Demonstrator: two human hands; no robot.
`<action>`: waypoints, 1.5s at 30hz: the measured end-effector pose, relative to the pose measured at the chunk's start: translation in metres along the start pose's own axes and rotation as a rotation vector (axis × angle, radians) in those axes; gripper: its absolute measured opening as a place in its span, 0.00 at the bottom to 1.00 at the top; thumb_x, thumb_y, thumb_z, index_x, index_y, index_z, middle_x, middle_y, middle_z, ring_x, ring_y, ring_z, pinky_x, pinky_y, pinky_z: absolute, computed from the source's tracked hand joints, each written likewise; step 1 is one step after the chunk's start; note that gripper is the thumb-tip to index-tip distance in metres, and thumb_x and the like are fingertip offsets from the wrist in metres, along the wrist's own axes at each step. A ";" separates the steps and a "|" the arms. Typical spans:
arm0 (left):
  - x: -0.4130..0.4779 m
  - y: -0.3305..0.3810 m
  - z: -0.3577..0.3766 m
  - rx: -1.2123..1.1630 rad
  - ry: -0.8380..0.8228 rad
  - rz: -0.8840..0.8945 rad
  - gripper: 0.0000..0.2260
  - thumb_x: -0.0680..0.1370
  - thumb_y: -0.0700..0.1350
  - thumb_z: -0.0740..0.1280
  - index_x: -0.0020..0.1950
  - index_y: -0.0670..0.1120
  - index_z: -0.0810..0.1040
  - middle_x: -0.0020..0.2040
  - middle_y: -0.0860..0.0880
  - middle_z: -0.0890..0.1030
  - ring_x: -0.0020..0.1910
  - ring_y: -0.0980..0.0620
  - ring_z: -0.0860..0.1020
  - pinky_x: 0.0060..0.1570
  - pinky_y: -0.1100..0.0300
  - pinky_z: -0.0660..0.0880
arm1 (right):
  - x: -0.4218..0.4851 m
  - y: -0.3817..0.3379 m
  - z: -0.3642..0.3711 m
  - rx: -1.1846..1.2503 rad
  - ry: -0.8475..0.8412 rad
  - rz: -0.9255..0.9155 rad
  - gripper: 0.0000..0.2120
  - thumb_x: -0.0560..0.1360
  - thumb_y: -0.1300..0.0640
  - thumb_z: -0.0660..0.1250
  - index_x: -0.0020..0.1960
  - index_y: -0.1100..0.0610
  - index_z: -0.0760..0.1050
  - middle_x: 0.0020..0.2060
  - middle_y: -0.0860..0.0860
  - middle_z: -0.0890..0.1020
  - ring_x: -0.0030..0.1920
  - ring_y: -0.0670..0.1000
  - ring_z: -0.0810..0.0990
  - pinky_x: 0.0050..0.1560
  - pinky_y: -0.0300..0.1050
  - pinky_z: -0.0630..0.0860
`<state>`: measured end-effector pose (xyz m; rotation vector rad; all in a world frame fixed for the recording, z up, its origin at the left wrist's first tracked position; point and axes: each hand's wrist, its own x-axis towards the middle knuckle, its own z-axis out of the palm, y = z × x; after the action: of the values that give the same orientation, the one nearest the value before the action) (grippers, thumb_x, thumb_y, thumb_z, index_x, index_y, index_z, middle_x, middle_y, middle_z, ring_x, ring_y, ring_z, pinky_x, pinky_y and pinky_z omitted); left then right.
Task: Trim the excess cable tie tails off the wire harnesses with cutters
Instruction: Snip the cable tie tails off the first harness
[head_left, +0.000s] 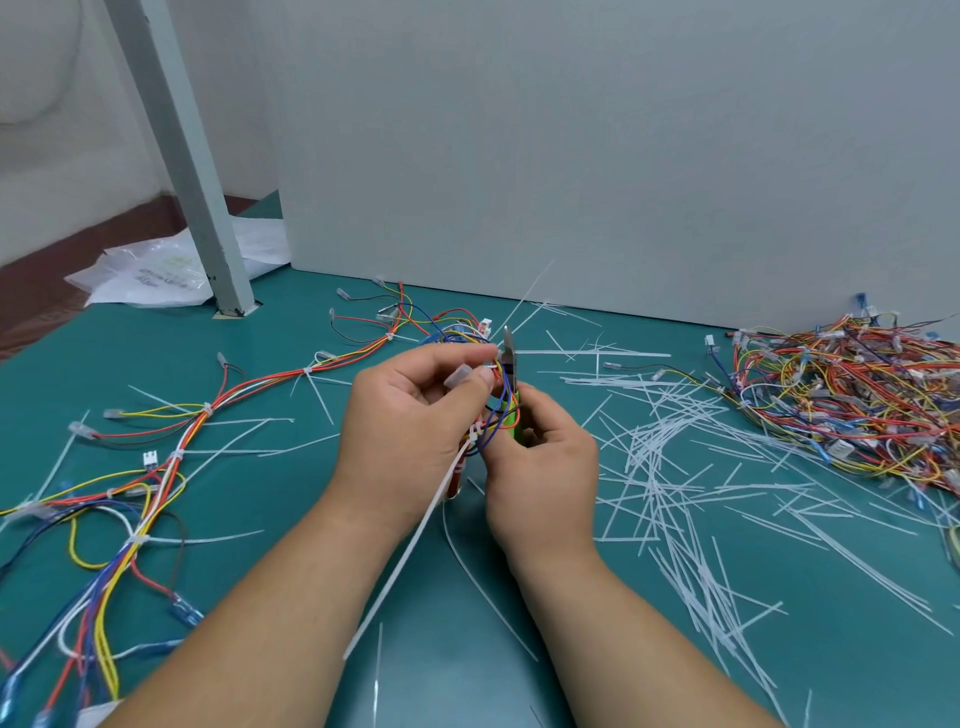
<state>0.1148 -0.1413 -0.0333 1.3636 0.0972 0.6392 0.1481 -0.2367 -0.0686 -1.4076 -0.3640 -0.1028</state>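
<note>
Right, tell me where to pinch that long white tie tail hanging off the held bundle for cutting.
Pinch the tie tail around its middle, coming from the lower left. There it runs straight and free below the tie head; higher up the left hand, the wire bundle and the cutters in the right hand crowd it. That should leave the head clear for the blades.

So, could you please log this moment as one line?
left hand: holds harness | right hand: grips cutters | tie tail: uncut | cut tails: on mat
</note>
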 end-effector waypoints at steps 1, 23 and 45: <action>0.000 0.000 0.000 0.001 -0.002 -0.002 0.11 0.77 0.36 0.71 0.45 0.51 0.88 0.39 0.51 0.86 0.36 0.57 0.82 0.38 0.65 0.79 | 0.000 0.000 0.000 0.003 0.002 -0.003 0.04 0.73 0.62 0.74 0.47 0.56 0.85 0.39 0.63 0.81 0.38 0.48 0.73 0.39 0.46 0.73; -0.001 0.007 0.002 0.007 0.020 -0.021 0.11 0.77 0.31 0.71 0.44 0.47 0.86 0.36 0.50 0.85 0.33 0.56 0.80 0.37 0.65 0.79 | -0.001 0.000 0.000 -0.041 0.029 -0.005 0.12 0.73 0.68 0.75 0.49 0.52 0.84 0.33 0.51 0.80 0.34 0.45 0.72 0.36 0.38 0.72; -0.001 0.007 0.002 0.030 0.029 -0.067 0.14 0.77 0.33 0.72 0.41 0.51 0.88 0.36 0.45 0.84 0.35 0.51 0.79 0.37 0.63 0.78 | 0.000 0.002 -0.001 -0.035 0.043 -0.019 0.11 0.73 0.69 0.75 0.52 0.56 0.85 0.34 0.48 0.81 0.33 0.43 0.72 0.37 0.36 0.72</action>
<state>0.1124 -0.1429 -0.0268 1.3749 0.1757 0.6037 0.1490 -0.2372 -0.0702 -1.4346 -0.3411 -0.1552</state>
